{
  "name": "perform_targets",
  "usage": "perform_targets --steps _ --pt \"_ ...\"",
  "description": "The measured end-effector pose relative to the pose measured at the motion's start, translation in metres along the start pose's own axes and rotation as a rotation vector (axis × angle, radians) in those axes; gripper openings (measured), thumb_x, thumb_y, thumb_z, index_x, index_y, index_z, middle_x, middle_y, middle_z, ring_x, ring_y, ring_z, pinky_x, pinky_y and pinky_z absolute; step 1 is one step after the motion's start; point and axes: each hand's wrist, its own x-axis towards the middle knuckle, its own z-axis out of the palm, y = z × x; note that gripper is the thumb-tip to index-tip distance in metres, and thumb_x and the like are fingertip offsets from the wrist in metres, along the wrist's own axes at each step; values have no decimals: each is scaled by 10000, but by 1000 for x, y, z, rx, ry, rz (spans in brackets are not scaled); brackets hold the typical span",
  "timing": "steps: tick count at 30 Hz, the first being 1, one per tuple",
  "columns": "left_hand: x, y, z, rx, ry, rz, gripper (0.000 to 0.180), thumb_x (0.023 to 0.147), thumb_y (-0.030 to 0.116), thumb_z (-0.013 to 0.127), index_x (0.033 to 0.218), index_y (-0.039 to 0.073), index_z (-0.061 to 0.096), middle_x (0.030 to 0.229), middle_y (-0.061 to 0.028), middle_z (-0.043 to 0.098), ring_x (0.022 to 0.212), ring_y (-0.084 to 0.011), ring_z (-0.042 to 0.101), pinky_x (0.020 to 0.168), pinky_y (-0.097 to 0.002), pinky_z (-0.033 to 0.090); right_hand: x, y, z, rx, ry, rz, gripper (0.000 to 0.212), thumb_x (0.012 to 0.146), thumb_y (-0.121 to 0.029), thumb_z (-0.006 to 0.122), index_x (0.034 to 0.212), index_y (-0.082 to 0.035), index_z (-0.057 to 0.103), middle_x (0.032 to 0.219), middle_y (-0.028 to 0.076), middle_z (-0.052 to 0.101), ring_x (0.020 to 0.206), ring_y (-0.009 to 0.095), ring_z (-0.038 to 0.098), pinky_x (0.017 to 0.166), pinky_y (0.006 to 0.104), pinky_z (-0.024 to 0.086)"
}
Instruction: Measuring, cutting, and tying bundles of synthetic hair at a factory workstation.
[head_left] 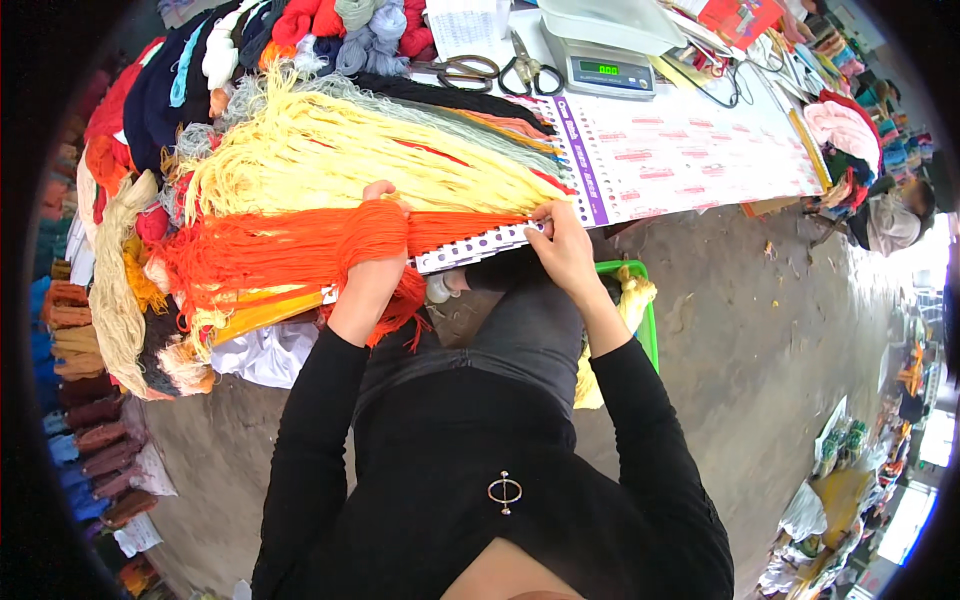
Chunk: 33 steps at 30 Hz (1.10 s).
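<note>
Orange yarn (pixel 250 250) in left hand (pixel 373 280)

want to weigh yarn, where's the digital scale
In the head view, the digital scale is near the top edge, right of centre, just right of the nearest scissors, with a plastic tray on top.

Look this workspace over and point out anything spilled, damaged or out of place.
No clear damage. Pale yellow yarn seems to spill over the rim of the green container near the right hand, rather than sitting inside; a small yellowish scrap lies on the floor, apart from the yarn bundles.
</note>
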Motion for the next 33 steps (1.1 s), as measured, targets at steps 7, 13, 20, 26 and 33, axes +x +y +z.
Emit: perform_targets --steps 7,13,20,26,33 --pt "2 46 -37 190 86 31 167 902 138 501 941 11 602 1146 -122 486 1025 -258 506 920 -348 383 -14 -10 1 175 125 -72 175 784 -63 644 919 -27 539 721 42 496 656 130 481 621 262 413" --pt "-26 110 -11 -977 -461 -323 478 971 362 376 1198 -35 516 1291 -122 469 1198 -216 431 1013 -333 327 -62 -78 22 752 -232 -19 68 859 -51 584 874 8 553 800 48 510 713 118 524 610 237 438" --pt "-19 107 -14 -1636 -643 -773 523 990 373 272 1288 -27 429 1263 -110 488 1146 -192 478 902 -324 440 -67 -72 6 998 -225 112 106 912 -98 527 853 -11 543 778 6 513 644 68 487 597 210 402" --pt "-18 108 -24 -1683 -593 -790 539 981 400 278 1283 -20 431 1254 -151 484 1160 -236 473 942 -373 431 -75 -81 -6 1139 -296 258 171 949 -168 469 871 -21 508 740 55 565 559 101 501 545 196 386" --pt "-17 110 -30 -1492 -501 -684 476 986 357 310 1251 0 481 1028 -83 549 938 -149 540 845 -311 470 -76 -80 -7 1278 -317 338 223 960 -230 445 842 -41 445 610 69 510 434 120 429 408 211 353"
